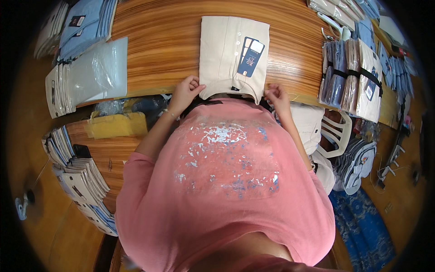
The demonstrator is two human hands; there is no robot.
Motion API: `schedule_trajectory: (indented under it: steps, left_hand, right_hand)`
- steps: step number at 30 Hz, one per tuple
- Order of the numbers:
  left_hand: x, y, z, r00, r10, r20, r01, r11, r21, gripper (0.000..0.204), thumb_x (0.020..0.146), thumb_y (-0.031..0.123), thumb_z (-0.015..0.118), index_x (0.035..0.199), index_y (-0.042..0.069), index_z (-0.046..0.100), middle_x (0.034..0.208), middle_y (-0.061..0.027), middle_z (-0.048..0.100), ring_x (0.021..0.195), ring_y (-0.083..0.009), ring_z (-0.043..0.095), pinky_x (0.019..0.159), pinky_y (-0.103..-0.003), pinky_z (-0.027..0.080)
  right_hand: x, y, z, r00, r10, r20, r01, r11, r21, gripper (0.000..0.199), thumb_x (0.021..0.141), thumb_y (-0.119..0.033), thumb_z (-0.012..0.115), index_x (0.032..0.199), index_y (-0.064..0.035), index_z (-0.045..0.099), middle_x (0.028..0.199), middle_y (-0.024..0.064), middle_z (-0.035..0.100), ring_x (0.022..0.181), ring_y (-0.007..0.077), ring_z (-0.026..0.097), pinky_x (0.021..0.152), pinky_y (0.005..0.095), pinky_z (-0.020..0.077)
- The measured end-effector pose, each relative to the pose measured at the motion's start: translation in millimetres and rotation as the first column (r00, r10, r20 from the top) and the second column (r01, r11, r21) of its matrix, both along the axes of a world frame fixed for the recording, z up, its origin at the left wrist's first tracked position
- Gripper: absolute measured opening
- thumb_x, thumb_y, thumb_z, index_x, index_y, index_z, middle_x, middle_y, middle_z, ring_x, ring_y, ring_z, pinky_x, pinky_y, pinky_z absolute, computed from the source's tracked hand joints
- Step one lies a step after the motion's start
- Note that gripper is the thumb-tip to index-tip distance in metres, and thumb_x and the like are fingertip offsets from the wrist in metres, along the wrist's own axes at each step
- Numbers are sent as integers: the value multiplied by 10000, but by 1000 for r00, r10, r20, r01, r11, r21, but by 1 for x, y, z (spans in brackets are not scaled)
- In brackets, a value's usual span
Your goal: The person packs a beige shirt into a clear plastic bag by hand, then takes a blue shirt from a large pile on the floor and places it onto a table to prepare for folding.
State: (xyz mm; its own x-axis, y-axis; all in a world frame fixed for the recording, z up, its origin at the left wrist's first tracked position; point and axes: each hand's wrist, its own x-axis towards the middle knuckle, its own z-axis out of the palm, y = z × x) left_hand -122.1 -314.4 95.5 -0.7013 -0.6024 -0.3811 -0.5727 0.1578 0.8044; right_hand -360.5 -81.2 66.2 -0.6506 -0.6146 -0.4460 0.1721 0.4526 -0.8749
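Note:
A folded cream shirt [218,50] lies on the wooden table in front of me, its collar toward my body and hanging slightly at the table's edge. Its button line runs down the middle, and dark blue hang tags [250,62] on a string rest over it. At the collar's left corner, my left hand [185,94] has its fingers curled and its thumb against the shirt's edge. On the opposite side my right hand [277,97] pinches at the right edge near the collar; its fingertips are partly hidden.
Clear plastic bags [106,68] lie on a stack at left, below bagged blue shirts [86,27]. Bundled shirts in plastic [349,79] stand at right, near a white-handled tool [330,20]. A white plastic chair [337,131] and a lower shelf of folded shirts [84,181] flank me.

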Motion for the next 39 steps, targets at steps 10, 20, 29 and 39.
schedule_trajectory:
  steps: [10,20,29,39]
  left_hand:
    - [9,4,-23,982,162,-102,-109,910,401,311,783,161,649,1010,-17,532,731,-68,626,600,-89,561,502,-209,428]
    - [99,-153,75,772,622,-128,-297,176,-938,248,779,189,617,968,36,569,1047,-127,556,1009,-279,495,894,-374,377]
    - [178,-218,30,506,675,-537,-862,373,-344,76,844,56,532,864,-17,537,793,-92,640,751,-126,605,672,-230,463]
    - [190,-209,33,850,462,-253,-464,430,-774,655,733,215,654,1259,18,318,1274,-191,393,1172,-331,371,968,-411,278]
  right_hand:
    - [12,-2,7,929,20,369,-42,998,51,329,789,-31,590,1084,-40,445,790,60,594,620,110,553,468,203,409]
    - [-53,-114,83,810,317,-494,-379,925,-27,260,841,-104,562,1079,-17,508,815,58,560,716,95,517,574,213,416]
    - [191,-380,47,494,776,-392,-864,387,-322,213,835,-157,581,944,23,619,875,117,644,798,161,606,726,277,474]
    - [301,-482,16,542,840,37,-643,443,-625,262,789,-41,465,1017,1,587,986,66,601,897,177,542,781,321,445]
